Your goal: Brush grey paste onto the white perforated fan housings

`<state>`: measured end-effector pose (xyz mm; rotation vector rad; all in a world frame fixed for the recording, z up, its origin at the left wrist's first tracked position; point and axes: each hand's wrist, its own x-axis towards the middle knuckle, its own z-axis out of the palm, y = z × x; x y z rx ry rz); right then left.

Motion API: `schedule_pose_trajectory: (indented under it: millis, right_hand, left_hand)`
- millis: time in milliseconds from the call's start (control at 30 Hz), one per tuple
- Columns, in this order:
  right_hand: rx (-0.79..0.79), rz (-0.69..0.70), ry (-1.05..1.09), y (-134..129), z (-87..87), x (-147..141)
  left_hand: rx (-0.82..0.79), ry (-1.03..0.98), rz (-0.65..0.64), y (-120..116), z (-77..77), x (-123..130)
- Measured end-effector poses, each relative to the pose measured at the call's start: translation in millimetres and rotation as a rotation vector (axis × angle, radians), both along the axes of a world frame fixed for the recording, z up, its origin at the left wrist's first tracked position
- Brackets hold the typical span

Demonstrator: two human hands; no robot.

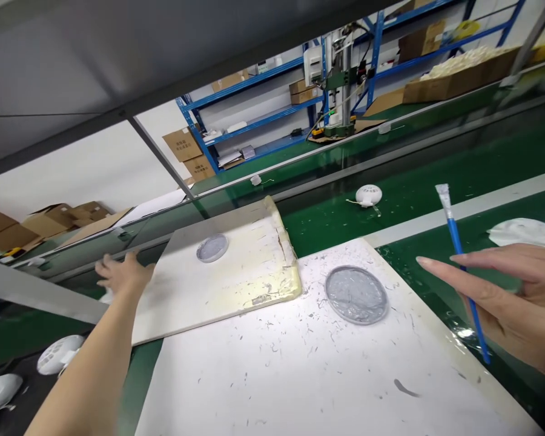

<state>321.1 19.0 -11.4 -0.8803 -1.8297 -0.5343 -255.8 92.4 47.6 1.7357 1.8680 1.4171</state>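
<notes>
Reaching forward, the left hand [123, 272] spreads open and empty at the edge of a stained white board [236, 284] bearing a small grey disc [212, 247]. A larger grey-smeared disc [356, 295] lies on a speckled white sheet [272, 375]; the right hand [504, 297] loosely grips a blue-handled paintbrush [457, 242] between extended fingers, bristles up.

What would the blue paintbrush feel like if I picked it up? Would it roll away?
The blue paintbrush would probably feel light and stiff, because its handle looks thin and straight. Its handle looks round, so it might roll if pushed on a flat board. The pale bristles would likely bend.
</notes>
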Motion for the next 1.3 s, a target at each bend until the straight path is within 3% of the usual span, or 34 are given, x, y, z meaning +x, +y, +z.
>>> schedule_pose_trajectory:
  millis: [67,133,267,400,467,533,667,800,900,1033,1100,1233,1300]
  right_hand:
    - [0.081,-0.008,-0.055,-2.9,7.4,-0.5]
    - [0.103,-0.034,0.029,-7.4,13.2,-2.6]
    - [-0.025,-0.006,0.261,-14.7,14.0,-3.5]
    - [-0.114,0.027,0.371,-15.6,6.2,4.8]
    - [-0.136,0.041,0.358,-15.3,3.0,8.0]
    - [-0.167,0.064,0.334,-16.3,1.4,8.6]
    - [-0.342,0.119,0.355,-22.9,1.9,5.4]
    - [-0.494,0.112,0.482,-26.5,0.5,3.2]
    - [-0.600,0.061,0.567,-24.6,-2.6,1.4]
    - [-0.669,0.071,0.484,-20.4,-3.5,-2.1]
    - [-0.682,0.095,0.454,-18.7,-2.6,-4.4]
    - [-0.721,0.108,0.443,-16.8,-3.4,-8.4]
    - [-0.733,0.111,0.430,-16.1,-6.7,-9.2]
  left_hand:
    - [0.042,0.148,-0.042,28.3,3.9,37.1]
    - [0.040,0.271,-0.062,61.3,5.1,97.0]
    - [-0.062,0.483,-0.249,116.0,-4.7,252.6]
    - [-0.101,0.679,-0.463,146.9,-21.7,392.0]
    - [-0.118,0.746,-0.559,159.7,-29.5,437.8]
    - [-0.174,0.806,-0.661,173.9,-36.4,464.9]
    - [-0.398,0.891,-0.807,201.1,-42.6,471.2]
    - [-0.529,0.860,-0.865,211.1,-37.5,435.1]
    - [-0.545,0.748,-0.820,204.7,-40.5,400.1]
    - [-0.503,0.469,-0.674,188.7,-53.5,370.7]
    - [-0.474,0.269,-0.611,177.6,-51.9,362.8]
    - [-0.423,-0.122,-0.568,135.2,-26.0,339.5]
    - [-0.431,-0.454,-0.591,100.9,-13.4,321.8]
